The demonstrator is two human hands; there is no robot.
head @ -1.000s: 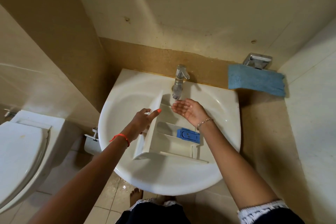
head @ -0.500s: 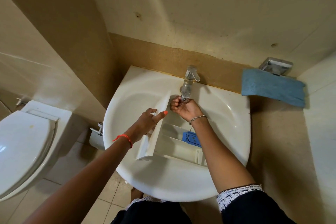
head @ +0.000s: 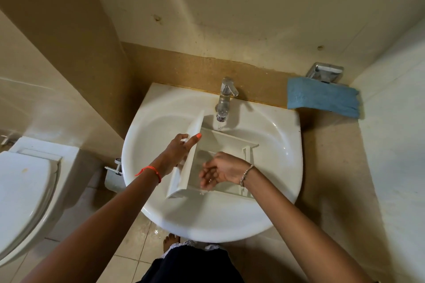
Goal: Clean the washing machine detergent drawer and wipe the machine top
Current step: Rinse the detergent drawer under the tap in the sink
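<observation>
Dim, warm light; glare on the sink [head: 271, 135] rim, motion-blurred right hand [head: 218, 171], wide-angle edge bending.

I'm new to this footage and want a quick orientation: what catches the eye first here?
A white detergent drawer lies in the round sink at centre, under a running faucet. The left hand holds its front panel while the right hand has its fingers down inside a compartment. A blue cloth is draped by the wall to the sink's right.

Orange thread band [head: 149, 171] left wrist; silver bracelet [head: 247, 173], possibly beaded, right wrist; orange nail polish [head: 198, 136]; dark garment [head: 190, 264].
</observation>
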